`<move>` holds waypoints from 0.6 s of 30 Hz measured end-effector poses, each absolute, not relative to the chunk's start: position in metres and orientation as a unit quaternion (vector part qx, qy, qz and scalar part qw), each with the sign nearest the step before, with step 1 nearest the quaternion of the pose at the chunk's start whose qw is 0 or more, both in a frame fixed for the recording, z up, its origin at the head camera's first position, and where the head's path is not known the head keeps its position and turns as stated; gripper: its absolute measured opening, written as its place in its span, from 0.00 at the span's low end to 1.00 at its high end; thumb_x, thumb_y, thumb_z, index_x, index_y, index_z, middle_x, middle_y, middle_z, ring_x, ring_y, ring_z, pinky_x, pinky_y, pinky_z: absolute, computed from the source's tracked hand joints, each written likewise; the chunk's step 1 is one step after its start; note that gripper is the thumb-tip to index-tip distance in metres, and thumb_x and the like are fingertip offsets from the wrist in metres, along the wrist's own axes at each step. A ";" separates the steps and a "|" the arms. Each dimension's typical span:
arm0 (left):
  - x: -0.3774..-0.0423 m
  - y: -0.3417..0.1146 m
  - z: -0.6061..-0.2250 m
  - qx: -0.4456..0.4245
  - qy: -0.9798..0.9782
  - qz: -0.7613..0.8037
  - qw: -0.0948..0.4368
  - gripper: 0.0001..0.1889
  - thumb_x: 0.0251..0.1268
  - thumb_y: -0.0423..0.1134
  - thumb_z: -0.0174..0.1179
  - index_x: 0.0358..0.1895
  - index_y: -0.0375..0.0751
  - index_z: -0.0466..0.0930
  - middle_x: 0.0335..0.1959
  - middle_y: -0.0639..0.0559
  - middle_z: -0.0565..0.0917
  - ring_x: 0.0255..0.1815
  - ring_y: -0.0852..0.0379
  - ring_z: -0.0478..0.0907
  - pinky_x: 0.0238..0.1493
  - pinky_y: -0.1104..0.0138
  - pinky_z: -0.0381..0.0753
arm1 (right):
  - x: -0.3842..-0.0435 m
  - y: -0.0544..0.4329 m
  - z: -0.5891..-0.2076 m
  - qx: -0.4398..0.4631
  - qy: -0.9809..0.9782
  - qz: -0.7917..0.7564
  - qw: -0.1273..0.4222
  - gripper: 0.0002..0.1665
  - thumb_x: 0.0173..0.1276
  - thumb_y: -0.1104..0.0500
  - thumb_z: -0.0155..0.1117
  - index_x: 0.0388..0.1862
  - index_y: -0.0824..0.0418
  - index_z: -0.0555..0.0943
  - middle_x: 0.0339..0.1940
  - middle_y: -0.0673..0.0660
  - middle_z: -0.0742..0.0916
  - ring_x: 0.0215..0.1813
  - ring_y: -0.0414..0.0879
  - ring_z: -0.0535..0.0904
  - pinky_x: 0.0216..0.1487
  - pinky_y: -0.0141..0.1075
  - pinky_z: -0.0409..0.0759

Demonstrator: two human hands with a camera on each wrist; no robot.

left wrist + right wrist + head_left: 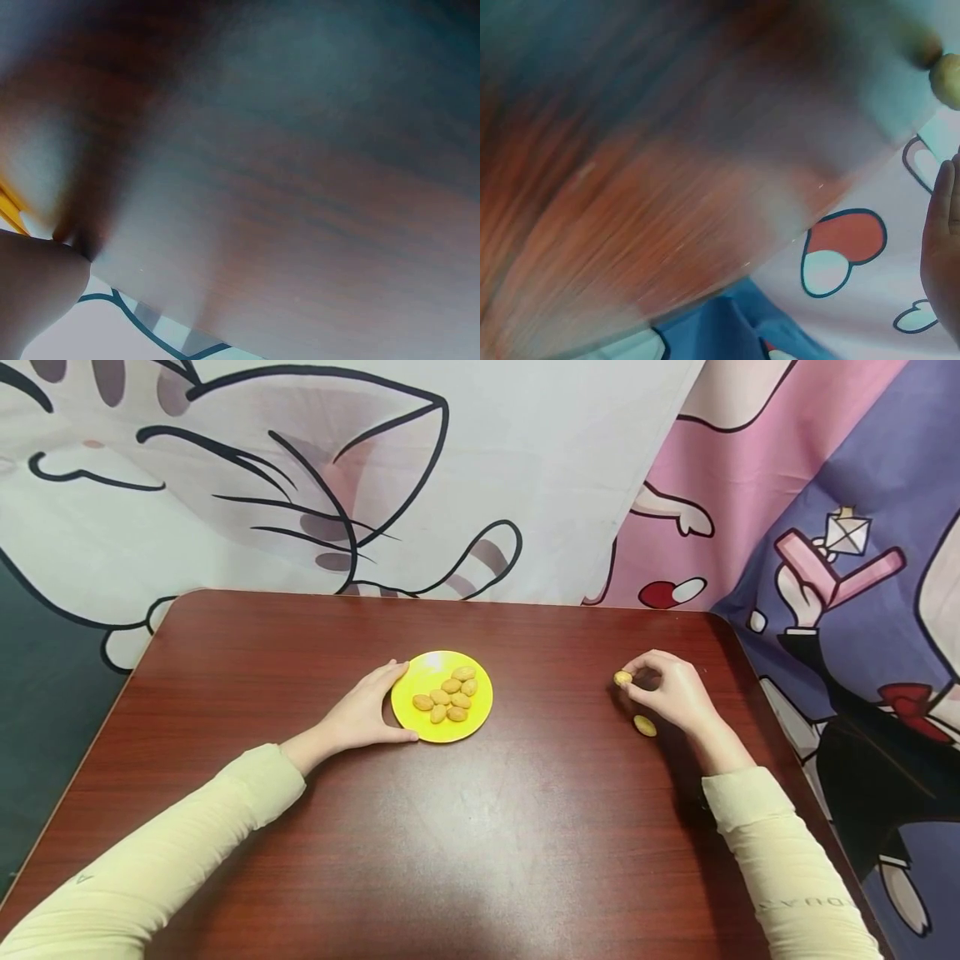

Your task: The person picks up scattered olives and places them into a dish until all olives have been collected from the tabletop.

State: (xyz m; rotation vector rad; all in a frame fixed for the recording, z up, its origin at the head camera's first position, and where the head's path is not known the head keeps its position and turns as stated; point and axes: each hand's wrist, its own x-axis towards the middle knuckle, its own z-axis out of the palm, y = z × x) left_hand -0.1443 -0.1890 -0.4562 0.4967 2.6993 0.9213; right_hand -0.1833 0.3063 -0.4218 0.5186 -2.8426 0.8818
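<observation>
Head view: the left hand (365,710) is lying open — fingers straight — against the left rim of the yellow plate (481,714), which is sitting near the middle of the table (480,843) toward its far edge and carrying a cluster of nuts (448,697). The right hand (671,692) is pinching one nut (622,677) near the table's right edge; a second nut (644,725) is lying just beside it.

Left wrist view: blurred table surface (300,195); a sliver of plate rim (9,202) is showing at the left.

Right wrist view: blurred table (667,172) — the pinched nut (946,81) is appearing at the upper right.
</observation>
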 end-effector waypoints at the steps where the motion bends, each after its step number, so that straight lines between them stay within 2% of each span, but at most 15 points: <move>1: -0.144 -0.189 -0.456 0.170 0.925 0.316 0.123 0.62 0.52 0.52 0.82 0.85 0.33 0.52 0.87 0.35 0.56 0.89 0.37 0.48 0.86 0.40 0.55 | -0.184 0.304 -0.422 0.173 -0.939 0.292 0.060 0.09 0.62 0.66 0.77 0.41 0.61 0.89 0.37 0.56 0.90 0.41 0.43 0.83 0.44 0.14 0.75; 5: -0.144 -0.189 -0.456 0.170 0.925 0.317 0.123 0.62 0.53 0.52 0.82 0.85 0.33 0.52 0.87 0.35 0.56 0.89 0.37 0.48 0.86 0.40 0.55 | -0.186 0.294 -0.422 0.177 -0.938 0.294 0.055 0.08 0.62 0.66 0.77 0.41 0.61 0.89 0.37 0.56 0.90 0.41 0.47 0.84 0.45 0.16 0.76; 11: -0.144 -0.189 -0.455 0.169 0.926 0.315 0.125 0.62 0.52 0.51 0.82 0.85 0.34 0.52 0.87 0.35 0.55 0.89 0.37 0.48 0.86 0.40 0.55 | -0.191 0.277 -0.421 0.182 -0.933 0.306 0.048 0.09 0.62 0.66 0.77 0.42 0.62 0.89 0.38 0.57 0.90 0.42 0.45 0.83 0.46 0.14 0.74; 18: -0.145 -0.188 -0.456 0.170 0.926 0.314 0.124 0.62 0.53 0.52 0.81 0.85 0.33 0.52 0.87 0.35 0.56 0.89 0.37 0.48 0.86 0.39 0.55 | -0.196 0.254 -0.421 0.197 -0.925 0.323 0.044 0.09 0.62 0.66 0.77 0.42 0.61 0.89 0.38 0.57 0.89 0.43 0.46 0.82 0.47 0.18 0.76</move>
